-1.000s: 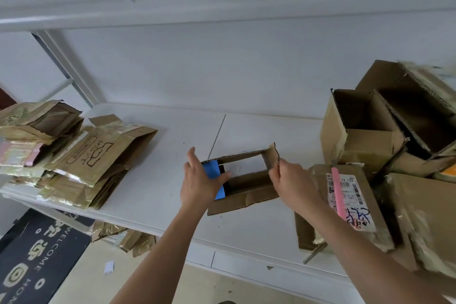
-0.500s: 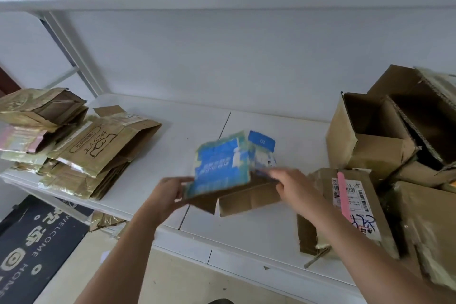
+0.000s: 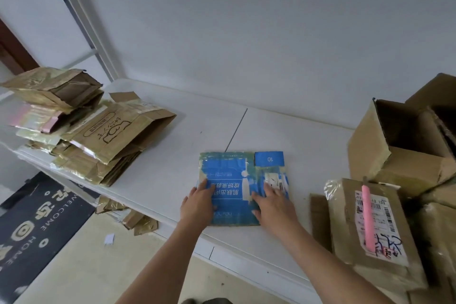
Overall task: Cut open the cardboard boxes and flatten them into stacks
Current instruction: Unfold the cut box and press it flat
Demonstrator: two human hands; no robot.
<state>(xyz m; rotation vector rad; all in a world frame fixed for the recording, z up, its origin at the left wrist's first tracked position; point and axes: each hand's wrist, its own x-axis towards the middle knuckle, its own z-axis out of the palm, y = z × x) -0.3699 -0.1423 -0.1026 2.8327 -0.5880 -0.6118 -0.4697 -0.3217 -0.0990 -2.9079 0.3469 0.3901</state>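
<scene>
— What is seen on the white desk [image 3: 172, 175]?

— A flattened blue printed cardboard box [image 3: 237, 187] is laid flat near the front edge, pressed down by the left hand [image 3: 197, 205] and right hand [image 3: 274, 205], fingers straight and slightly spread.

— And around it?

— A stack of flattened brown cardboard boxes [image 3: 98, 136] is piled at the left end; open brown cardboard boxes [image 3: 404, 145] are heaped on the right. A plain white wall [image 3: 246, 44] is behind, and a dark welcome mat [image 3: 37, 229] lies on the floor.

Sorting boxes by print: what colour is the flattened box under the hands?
Blue with white print, greenish worn edges: the flattened box, in the head view.
</scene>
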